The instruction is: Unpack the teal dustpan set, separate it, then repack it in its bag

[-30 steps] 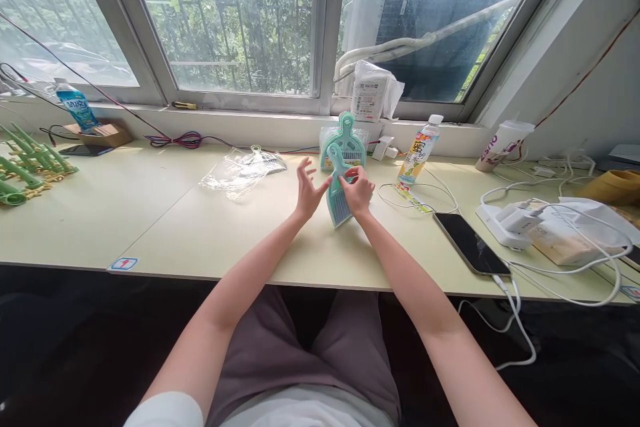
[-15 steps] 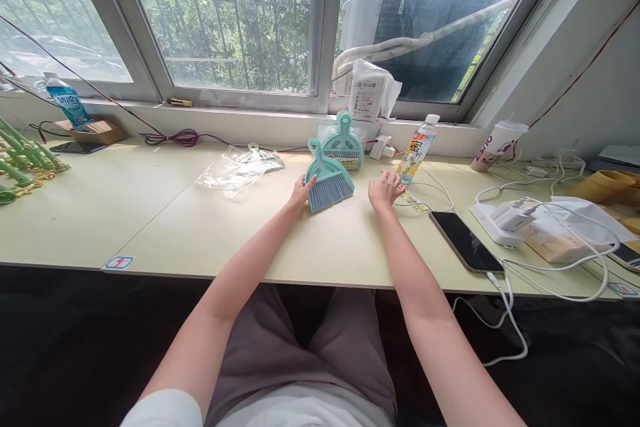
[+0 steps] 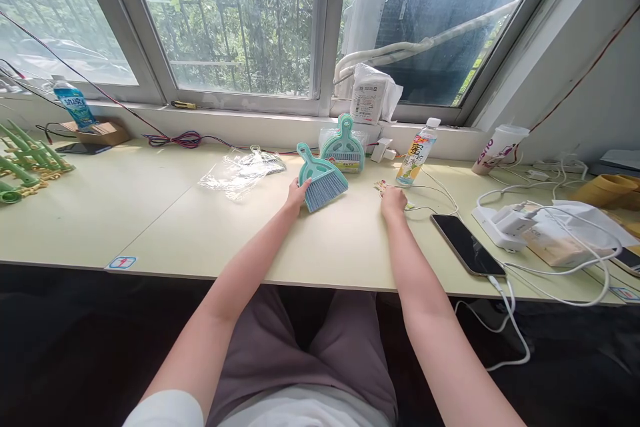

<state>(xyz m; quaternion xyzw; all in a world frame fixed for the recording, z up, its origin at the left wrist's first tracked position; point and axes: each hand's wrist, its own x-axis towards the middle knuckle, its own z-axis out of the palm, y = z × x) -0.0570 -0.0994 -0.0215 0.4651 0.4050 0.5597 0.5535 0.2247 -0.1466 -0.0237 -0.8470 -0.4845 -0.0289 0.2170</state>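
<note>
My left hand (image 3: 298,193) is closed on the lower left edge of a teal hand brush and dustpan set (image 3: 324,188), which tilts with its grey-blue bristles down and its handle up to the left. On the right, my right hand (image 3: 394,201) is closed around a small printed paper label (image 3: 381,185), whose ends stick out on both sides of the fist. A second teal dustpan set (image 3: 344,141) stands upright by the wall behind the first. Crumpled clear plastic packaging (image 3: 240,172) lies to the left.
A drink bottle (image 3: 418,152) stands just beyond my right hand. White cables, a phone (image 3: 468,244) and a power strip (image 3: 500,230) lie to the right, near a lidded cup (image 3: 499,148). Far left are green bamboo-like pieces (image 3: 30,160) and a blue bottle (image 3: 74,104).
My right hand has closed on the paper label, lifting it from the table and shifting slightly right and nearer. The brush and dustpan set has moved slightly left in my left hand.
</note>
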